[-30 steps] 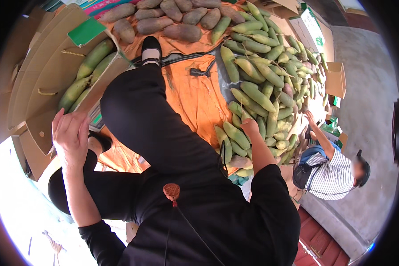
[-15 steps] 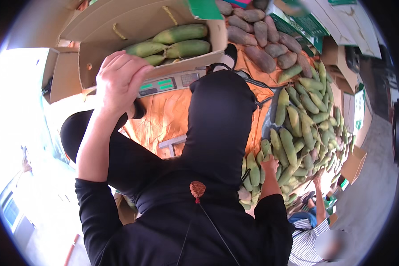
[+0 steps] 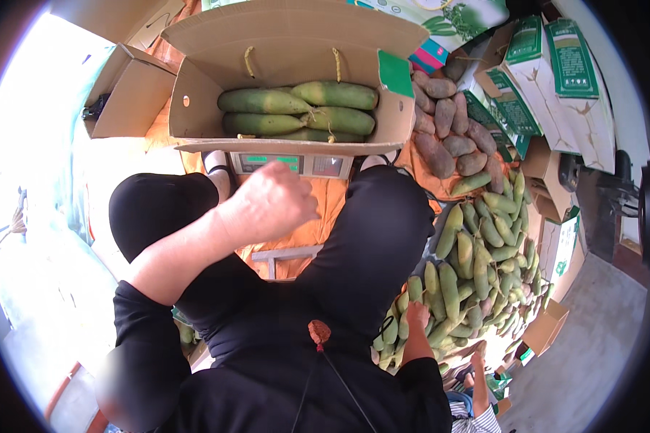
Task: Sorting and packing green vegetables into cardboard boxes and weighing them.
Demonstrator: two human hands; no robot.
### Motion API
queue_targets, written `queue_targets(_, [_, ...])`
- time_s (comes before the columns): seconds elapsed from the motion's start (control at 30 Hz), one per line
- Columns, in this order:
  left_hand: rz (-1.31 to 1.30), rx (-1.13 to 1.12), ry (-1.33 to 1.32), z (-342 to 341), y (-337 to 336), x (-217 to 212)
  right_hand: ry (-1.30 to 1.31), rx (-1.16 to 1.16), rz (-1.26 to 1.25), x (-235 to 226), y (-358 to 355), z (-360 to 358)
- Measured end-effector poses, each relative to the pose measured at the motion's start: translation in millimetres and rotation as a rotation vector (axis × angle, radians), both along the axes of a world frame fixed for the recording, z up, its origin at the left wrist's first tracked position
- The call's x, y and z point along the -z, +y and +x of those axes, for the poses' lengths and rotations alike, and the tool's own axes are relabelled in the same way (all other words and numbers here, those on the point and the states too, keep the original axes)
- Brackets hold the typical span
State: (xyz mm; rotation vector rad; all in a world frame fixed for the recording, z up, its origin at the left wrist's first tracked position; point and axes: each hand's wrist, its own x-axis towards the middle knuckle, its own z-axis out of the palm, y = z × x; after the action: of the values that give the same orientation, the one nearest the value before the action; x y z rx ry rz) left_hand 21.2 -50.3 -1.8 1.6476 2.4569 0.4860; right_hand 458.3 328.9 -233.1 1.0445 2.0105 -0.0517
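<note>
My left hand [image 3: 278, 202] hangs in front of the scale [image 3: 303, 164], fingers curled in, back of the hand up, with nothing visible in it. Beyond it, an open cardboard box [image 3: 289, 147] sits on the scale and holds several long green radishes [image 3: 337, 94], laid in rows. Low on the right, my right hand [image 3: 416, 315] is closed around the lower end of a green radish [image 3: 414, 289] at the near edge of a big pile of green radishes [image 3: 480, 260]. Its fingertips are partly hidden.
Reddish-brown roots [image 3: 444, 115] lie heaped on the orange sheet [image 3: 328, 193] at the back right. Green-and-white cartons [image 3: 549, 94] stand beyond them. Another open box [image 3: 131, 97] is at the far left. Another person's arm [image 3: 479, 382] reaches in at the lower right.
My left hand has left the box's near edge and moved right and toward me. The view has shifted, showing more of the box. My right hand stays by the radish pile.
</note>
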Motion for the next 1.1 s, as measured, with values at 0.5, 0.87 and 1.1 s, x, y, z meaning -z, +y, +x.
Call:
queue_targets(0.5, [-0.366, -0.024, -0.071, 17.8, -18.6, 6.8, 0.831, 0.628, -0.248, -145.5, 37.1, -119.2])
queue_targets(0.87, [-0.552, -0.045, -0.106, 19.3, -15.3, 20.6, 1.599, 0.242, -0.665, -325.1, -23.5, -322.2])
queue_targets(1.1, [-0.602, -0.03, -0.149, 17.9, -14.5, 20.5, 1.314, 0.161, -1.152, -334.6, -130.1, -443.1])
